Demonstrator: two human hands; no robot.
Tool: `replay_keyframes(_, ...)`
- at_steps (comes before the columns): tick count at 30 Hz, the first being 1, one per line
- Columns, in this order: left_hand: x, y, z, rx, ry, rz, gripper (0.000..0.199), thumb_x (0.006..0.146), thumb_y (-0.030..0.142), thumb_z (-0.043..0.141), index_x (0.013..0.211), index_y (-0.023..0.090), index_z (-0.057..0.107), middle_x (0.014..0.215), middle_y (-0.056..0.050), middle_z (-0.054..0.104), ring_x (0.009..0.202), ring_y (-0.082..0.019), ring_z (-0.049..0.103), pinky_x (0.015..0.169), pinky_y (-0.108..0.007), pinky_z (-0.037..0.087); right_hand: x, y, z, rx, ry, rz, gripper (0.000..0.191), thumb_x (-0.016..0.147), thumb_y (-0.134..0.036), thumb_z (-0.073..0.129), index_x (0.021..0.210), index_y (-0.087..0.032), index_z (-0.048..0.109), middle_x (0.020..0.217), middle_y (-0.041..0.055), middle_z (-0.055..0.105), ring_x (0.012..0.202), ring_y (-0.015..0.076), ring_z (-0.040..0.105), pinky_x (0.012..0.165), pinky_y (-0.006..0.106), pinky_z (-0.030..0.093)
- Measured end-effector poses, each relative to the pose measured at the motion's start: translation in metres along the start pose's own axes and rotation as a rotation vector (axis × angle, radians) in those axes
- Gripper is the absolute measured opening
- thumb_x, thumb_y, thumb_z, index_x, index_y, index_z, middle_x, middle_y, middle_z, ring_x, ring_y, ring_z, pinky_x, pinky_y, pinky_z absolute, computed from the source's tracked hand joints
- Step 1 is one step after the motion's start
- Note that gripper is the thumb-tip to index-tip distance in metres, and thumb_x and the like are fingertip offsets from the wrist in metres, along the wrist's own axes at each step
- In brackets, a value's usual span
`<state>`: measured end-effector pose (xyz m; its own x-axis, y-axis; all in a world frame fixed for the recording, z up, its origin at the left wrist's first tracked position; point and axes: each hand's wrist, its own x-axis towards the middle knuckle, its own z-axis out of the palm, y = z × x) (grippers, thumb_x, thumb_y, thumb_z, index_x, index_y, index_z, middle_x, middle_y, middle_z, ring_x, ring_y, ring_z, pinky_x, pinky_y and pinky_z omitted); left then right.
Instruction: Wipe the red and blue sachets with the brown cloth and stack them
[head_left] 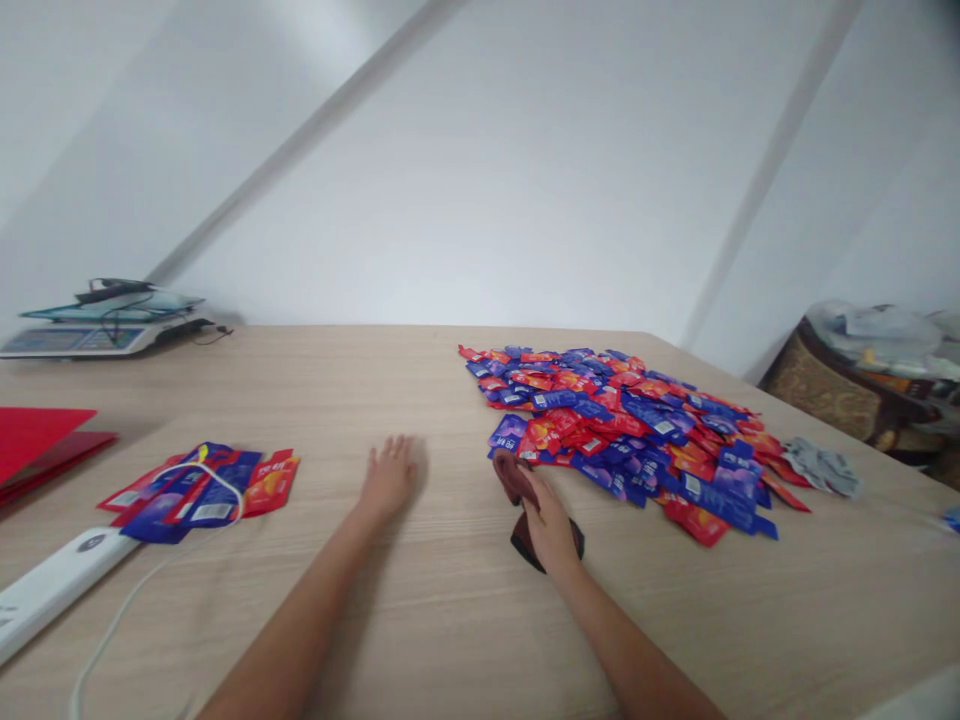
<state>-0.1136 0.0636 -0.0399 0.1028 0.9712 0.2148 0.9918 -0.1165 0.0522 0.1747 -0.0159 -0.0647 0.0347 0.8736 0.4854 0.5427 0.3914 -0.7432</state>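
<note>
My left hand (390, 478) rests low over the tabletop near its middle, fingers spread and slightly blurred, with nothing in it. My right hand (550, 522) grips a dark reddish-brown piece that looks like soft cloth (514, 476). One end of it sticks out above my fingers, and another part shows under the palm near the table. The hand covers its middle, so its exact kind is unclear. Just beyond my right hand spreads a big heap of red and blue printed sachets (600, 410). A smaller group of such sachets (214, 490) lies left of my left hand.
At left, a white power strip (71, 585) and its pale cable (142, 585) lie by the small group. Red folders (45, 445) and a white scale (97, 338) with things on top stand behind. A grey crumpled cloth (823, 467) lies right of the heap, near a patterned chair (814, 385).
</note>
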Motion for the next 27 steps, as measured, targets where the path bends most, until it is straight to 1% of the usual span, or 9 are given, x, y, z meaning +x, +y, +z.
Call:
replay_keyframes(4, 0.037, 0.115, 0.019, -0.342, -0.055, 0.218, 0.056, 0.088, 0.029, 0.034, 0.14, 0.01, 0.031, 0.148, -0.015, 0.029, 0.136, -0.023, 0.026, 0.11, -0.042, 0.019, 0.002, 0.005, -0.002, 0.237, 0.129, 0.107, 0.044, 0.085, -0.026, 0.043, 0.128, -0.02, 0.049, 0.131, 0.0073, 0.052, 0.122, 0.0214, 0.046, 0.106, 0.041, 0.033)
replay_keyframes(6, 0.048, 0.151, 0.025, -0.46, -0.084, 0.287, 0.055, 0.084, 0.026, 0.041, 0.137, 0.012, 0.036, 0.146, -0.015, 0.033, 0.135, -0.023, 0.027, 0.11, -0.039, 0.02, 0.003, 0.005, -0.003, 0.334, 0.173, 0.143, 0.044, 0.085, -0.03, 0.044, 0.128, -0.019, 0.049, 0.131, 0.0084, 0.052, 0.121, 0.0221, 0.047, 0.105, 0.041, 0.034)
replay_keyframes(8, 0.052, 0.167, 0.027, -0.524, -0.094, 0.321, 0.052, 0.083, 0.022, 0.043, 0.134, 0.013, 0.041, 0.143, -0.014, 0.038, 0.134, -0.022, 0.031, 0.11, -0.038, 0.02, 0.004, 0.005, -0.005, 0.395, 0.208, 0.156, 0.044, 0.085, -0.032, 0.044, 0.127, -0.019, 0.05, 0.13, 0.009, 0.053, 0.12, 0.0226, 0.049, 0.104, 0.042, 0.035)
replay_keyframes(10, 0.051, 0.162, 0.025, -0.514, -0.094, 0.322, 0.051, 0.083, 0.017, 0.04, 0.133, 0.015, 0.043, 0.14, -0.013, 0.043, 0.13, -0.021, 0.037, 0.109, -0.038, 0.021, 0.005, 0.005, -0.006, 0.416, 0.229, 0.163, 0.044, 0.085, -0.033, 0.045, 0.126, -0.018, 0.05, 0.129, 0.0092, 0.054, 0.12, 0.023, 0.049, 0.104, 0.042, 0.036)
replay_keyframes(12, 0.045, 0.142, 0.02, -0.44, -0.092, 0.323, 0.053, 0.082, 0.012, 0.037, 0.134, 0.018, 0.042, 0.138, -0.011, 0.046, 0.127, -0.02, 0.041, 0.109, -0.039, 0.021, 0.005, 0.005, -0.006, 0.421, 0.233, 0.168, 0.045, 0.085, -0.034, 0.046, 0.127, -0.018, 0.05, 0.129, 0.0091, 0.054, 0.12, 0.0229, 0.049, 0.103, 0.042, 0.036)
replay_keyframes(18, 0.019, 0.032, -0.009, -0.213, -0.155, 0.431, 0.058, 0.074, 0.006, 0.04, 0.126, 0.03, 0.052, 0.134, 0.001, 0.052, 0.129, -0.016, 0.039, 0.112, -0.043, 0.011, 0.006, 0.011, -0.001, 0.463, 0.246, 0.179, 0.045, 0.084, -0.033, 0.046, 0.126, -0.019, 0.05, 0.13, 0.0089, 0.054, 0.121, 0.0232, 0.048, 0.104, 0.043, 0.034)
replay_keyframes(21, 0.01, -0.007, -0.018, -0.191, -0.12, 0.313, 0.055, 0.071, 0.003, 0.038, 0.116, 0.026, 0.06, 0.128, 0.0, 0.057, 0.127, -0.017, 0.041, 0.11, -0.039, 0.02, 0.007, 0.01, 0.002, 0.508, 0.278, 0.188, 0.046, 0.082, -0.033, 0.048, 0.126, -0.019, 0.05, 0.13, 0.0089, 0.054, 0.121, 0.0232, 0.048, 0.105, 0.042, 0.033)
replay_keyframes(24, 0.003, -0.002, -0.017, -0.236, -0.054, 0.116, 0.042, 0.08, 0.011, 0.035, 0.111, 0.018, 0.062, 0.117, -0.009, 0.064, 0.116, -0.02, 0.052, 0.1, -0.034, 0.034, 0.007, 0.005, 0.003, 0.499, 0.272, 0.185, 0.046, 0.083, -0.035, 0.049, 0.126, -0.018, 0.05, 0.13, 0.0095, 0.054, 0.122, 0.0234, 0.047, 0.105, 0.043, 0.032)
replay_keyframes(27, -0.006, 0.041, -0.009, -0.366, -0.084, 0.171, 0.039, 0.087, 0.021, 0.033, 0.118, 0.019, 0.057, 0.127, -0.008, 0.057, 0.123, -0.023, 0.045, 0.105, -0.04, 0.029, 0.006, 0.0, 0.001, 0.471, 0.247, 0.164, 0.046, 0.084, -0.034, 0.047, 0.127, -0.018, 0.049, 0.132, 0.0098, 0.052, 0.122, 0.0235, 0.047, 0.104, 0.043, 0.033)
